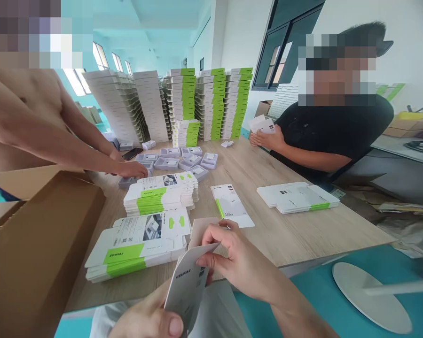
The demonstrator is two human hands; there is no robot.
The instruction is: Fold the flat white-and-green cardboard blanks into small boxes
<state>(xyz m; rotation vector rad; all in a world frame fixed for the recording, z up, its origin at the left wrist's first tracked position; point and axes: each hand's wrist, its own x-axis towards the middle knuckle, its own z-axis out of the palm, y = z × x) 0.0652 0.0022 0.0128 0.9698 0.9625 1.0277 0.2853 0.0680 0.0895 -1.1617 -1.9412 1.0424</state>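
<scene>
Both my hands hold one flat white carton blank (188,286) low at the table's near edge. My left hand (151,321) grips its lower edge with the thumb on top. My right hand (232,260) pinches its upper flap between thumb and fingers. Just beyond lie two piles of flat white-and-green carton blanks (137,246), the farther pile (162,192) a little higher. A single flat carton (231,204) lies to the right of them on the wooden table (285,234).
A bare-chested person at the left reaches over small grey trays (178,162). A person in black at the right holds a white box (262,126). Tall stacks of boxes (204,103) line the far edge. A brown cardboard box (31,244) stands at the near left. Flat cartons (298,197) lie right.
</scene>
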